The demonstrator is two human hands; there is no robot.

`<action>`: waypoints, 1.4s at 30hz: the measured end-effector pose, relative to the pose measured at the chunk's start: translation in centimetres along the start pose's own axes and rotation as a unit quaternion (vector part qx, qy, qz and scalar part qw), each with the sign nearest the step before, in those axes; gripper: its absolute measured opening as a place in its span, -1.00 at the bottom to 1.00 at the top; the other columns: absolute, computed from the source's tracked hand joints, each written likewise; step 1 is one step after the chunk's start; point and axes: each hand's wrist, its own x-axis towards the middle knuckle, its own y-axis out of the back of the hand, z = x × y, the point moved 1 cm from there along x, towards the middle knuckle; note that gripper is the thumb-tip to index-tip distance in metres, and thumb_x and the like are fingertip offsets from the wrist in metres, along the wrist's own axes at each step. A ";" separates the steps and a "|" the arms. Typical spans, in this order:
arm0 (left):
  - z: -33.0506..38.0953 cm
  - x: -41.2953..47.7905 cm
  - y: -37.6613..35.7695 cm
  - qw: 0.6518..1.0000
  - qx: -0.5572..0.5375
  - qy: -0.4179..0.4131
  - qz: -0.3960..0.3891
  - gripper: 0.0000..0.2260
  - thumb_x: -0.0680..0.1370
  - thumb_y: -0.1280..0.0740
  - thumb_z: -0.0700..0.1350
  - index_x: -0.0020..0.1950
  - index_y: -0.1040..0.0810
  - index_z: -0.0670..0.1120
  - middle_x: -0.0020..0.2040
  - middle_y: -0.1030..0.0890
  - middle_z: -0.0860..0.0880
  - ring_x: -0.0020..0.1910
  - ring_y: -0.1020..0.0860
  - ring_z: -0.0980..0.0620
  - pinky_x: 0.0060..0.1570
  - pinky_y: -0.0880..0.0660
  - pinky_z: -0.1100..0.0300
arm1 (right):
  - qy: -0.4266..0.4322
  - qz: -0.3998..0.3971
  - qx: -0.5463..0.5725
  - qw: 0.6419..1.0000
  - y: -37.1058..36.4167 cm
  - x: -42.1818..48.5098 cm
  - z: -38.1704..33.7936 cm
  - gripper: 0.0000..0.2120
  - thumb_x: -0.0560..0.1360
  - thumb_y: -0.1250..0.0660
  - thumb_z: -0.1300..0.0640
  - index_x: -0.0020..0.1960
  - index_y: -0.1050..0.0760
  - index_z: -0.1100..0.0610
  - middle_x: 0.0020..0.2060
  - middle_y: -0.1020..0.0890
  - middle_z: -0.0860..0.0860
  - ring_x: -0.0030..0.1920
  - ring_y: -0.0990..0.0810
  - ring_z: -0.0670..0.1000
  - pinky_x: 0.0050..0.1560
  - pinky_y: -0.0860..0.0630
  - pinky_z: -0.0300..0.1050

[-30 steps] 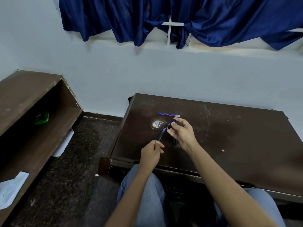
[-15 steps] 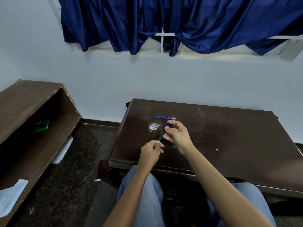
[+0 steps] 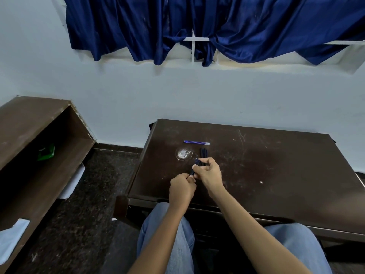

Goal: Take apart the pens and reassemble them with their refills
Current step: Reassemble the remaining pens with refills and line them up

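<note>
Hands closer together than before, I see left hand (image 3: 182, 188) and right hand (image 3: 207, 172) both pinching pen (image 3: 192, 171), refills (image 3: 196, 142) on table (image 3: 276, 165) beyond.

The slim dark blue pen (image 3: 192, 171) shows only as a short stretch between the two hands; its lower end is buried in the closed left hand (image 3: 182, 189) and its upper part sits behind the fingers of the right hand (image 3: 207, 173). Whether it is in one piece or two cannot be told. The dark pen parts (image 3: 203, 153) lying on the scuffed dark brown bench (image 3: 276, 165) run under the right hand, too small to count. The blue curtain (image 3: 217, 26) is cut off at the top edge.
</note>
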 end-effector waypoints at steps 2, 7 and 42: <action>-0.2 0.4 -0.7 1.000 -0.005 -0.004 -0.023 -0.73 0.61 -0.15 -0.09 -0.05 -0.62 -0.14 -0.15 -0.66 -0.07 -0.21 -0.58 0.03 -0.23 -0.45 0.20 | -0.012 -0.007 -0.033 0.999 0.5 0.8 0.4 -0.72 0.43 -0.41 0.19 0.12 -0.48 0.08 -0.33 -0.68 0.05 -0.35 -0.64 -0.07 -0.02 -0.62 -0.06; 0.0 1.6 -2.3 1.000 -0.015 -0.020 -0.018 -0.84 0.60 -0.25 -0.15 0.11 -0.55 -0.15 -0.04 -0.60 -0.07 -0.09 -0.58 0.02 -0.14 -0.48 0.20 | 0.001 0.006 -0.084 0.996 1.1 2.8 1.1 -0.70 0.41 -0.46 0.17 0.11 -0.50 0.09 -0.25 -0.68 0.08 -0.26 -0.68 -0.01 -0.02 -0.63 -0.04; 0.6 14.2 -8.5 0.995 0.089 -0.013 0.030 -0.74 0.58 -0.26 -0.12 0.27 -0.47 -0.11 0.13 -0.59 -0.08 0.13 -0.55 -0.05 -0.10 -0.39 0.15 | 0.048 0.019 -0.324 0.945 1.1 12.5 6.3 -0.53 0.56 -0.30 0.15 0.44 -0.34 0.14 0.20 -0.49 0.16 0.11 -0.56 0.09 0.18 -0.53 0.00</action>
